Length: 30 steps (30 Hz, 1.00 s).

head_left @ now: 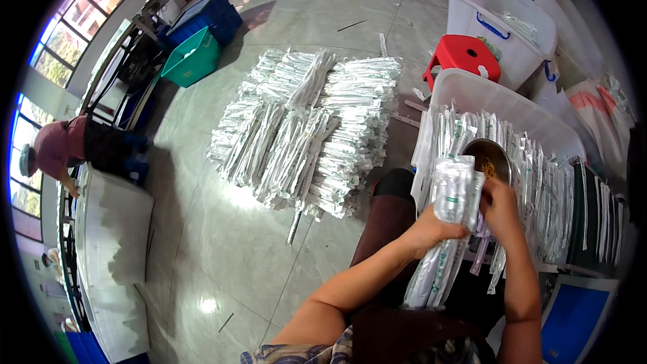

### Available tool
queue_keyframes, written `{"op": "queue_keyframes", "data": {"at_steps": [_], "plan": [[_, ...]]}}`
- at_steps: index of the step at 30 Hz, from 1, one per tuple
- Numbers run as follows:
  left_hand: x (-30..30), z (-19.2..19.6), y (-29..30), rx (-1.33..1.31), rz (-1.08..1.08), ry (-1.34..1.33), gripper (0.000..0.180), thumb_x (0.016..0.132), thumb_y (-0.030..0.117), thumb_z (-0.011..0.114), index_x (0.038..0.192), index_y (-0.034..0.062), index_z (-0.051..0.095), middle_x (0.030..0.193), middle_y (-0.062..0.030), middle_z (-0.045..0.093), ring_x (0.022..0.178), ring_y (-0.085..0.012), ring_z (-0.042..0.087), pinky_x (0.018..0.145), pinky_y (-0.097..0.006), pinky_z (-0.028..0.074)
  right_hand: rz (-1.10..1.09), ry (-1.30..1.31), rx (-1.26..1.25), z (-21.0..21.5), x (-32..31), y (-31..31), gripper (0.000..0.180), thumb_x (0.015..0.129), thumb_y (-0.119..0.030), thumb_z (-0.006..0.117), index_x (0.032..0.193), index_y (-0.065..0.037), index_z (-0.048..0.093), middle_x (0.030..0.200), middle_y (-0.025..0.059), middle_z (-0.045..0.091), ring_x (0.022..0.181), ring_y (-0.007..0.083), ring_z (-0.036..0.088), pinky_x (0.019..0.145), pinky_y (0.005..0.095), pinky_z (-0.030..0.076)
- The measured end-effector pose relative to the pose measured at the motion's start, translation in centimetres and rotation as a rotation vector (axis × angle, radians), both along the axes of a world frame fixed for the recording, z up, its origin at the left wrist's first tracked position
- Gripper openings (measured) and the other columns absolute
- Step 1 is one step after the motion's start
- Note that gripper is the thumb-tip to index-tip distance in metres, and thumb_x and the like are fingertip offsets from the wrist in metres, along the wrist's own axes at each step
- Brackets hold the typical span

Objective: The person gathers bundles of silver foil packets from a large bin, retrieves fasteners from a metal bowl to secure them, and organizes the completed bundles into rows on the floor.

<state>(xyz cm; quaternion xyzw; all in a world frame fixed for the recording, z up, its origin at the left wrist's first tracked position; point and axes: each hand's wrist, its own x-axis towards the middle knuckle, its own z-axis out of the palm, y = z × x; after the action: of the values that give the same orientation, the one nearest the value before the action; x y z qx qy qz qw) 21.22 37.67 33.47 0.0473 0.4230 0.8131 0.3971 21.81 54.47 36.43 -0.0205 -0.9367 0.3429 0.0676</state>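
Note:
My left hand [437, 231] is wrapped round a bundle of long, clear-wrapped packets [453, 192] with green print, held upright and slightly tilted over my lap. Close by on the right, my right hand [500, 205] has its fingers curled in at the bundle's edge, by the near rim of a metal bowl [502, 150]. Yellow rubber bands [488, 170] show inside the bowl. What the right fingers hold, if anything, is hidden. The bowl rests on rows of similar packets [536, 195] standing in a translucent white bin [542, 114].
A large stack of bundled packets [296, 135] lies on the grey floor ahead. A red stool [461, 57], a white tub [495, 10] and a teal crate [192, 57] stand farther off. At the left, another person [64, 145] leans over a white container [114, 229].

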Motion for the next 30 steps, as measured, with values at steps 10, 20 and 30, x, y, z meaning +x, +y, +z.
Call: {"op": "queue_keyframes", "data": {"at_steps": [10, 20, 30], "plan": [[0.8, 0.7, 2.1, 0.063, -0.129, 0.042, 0.048, 0.059, -0.002, 0.063, 0.106, -0.0001, 0.052, 0.098, -0.0069, 0.056, 0.093, -0.0159, 0.053, 0.079, -0.027, 0.044, 0.124, 0.072, 0.005, 3.3, 5.6, -0.1, 0.013, 0.065, 0.001, 0.056, 0.078, 0.003, 0.059, 0.066, 0.012, 0.05, 0.054, 0.0251, 0.052, 0.049, 0.0314, 0.039], [2.8, 1.0, 3.3, 0.027, -0.329, 0.04, 0.05, 0.06, 0.0, 0.069, 0.106, 0.0014, 0.05, 0.084, -0.0068, 0.057, 0.078, -0.0178, 0.056, 0.07, -0.031, 0.047, -0.2, 0.316, 0.291, 0.7, 4.8, 4.0, 0.008, 0.069, -0.004, 0.059, 0.076, -0.004, 0.055, 0.069, 0.01, 0.052, 0.066, 0.0303, 0.055, 0.057, 0.0373, 0.045], [2.0, -3.5, 2.5, 0.512, -0.583, -0.284, 0.053, 0.054, 0.014, 0.069, 0.099, 0.0029, 0.044, 0.069, -0.0056, 0.047, 0.062, -0.018, 0.047, 0.059, -0.029, 0.037, 0.232, 0.437, -1.814, -0.4, 13.1, -0.7, 0.019, 0.076, 0.007, 0.042, 0.065, -0.005, 0.052, 0.077, 0.0123, 0.06, 0.08, 0.0204, 0.059, 0.079, 0.0368, 0.046]]}}
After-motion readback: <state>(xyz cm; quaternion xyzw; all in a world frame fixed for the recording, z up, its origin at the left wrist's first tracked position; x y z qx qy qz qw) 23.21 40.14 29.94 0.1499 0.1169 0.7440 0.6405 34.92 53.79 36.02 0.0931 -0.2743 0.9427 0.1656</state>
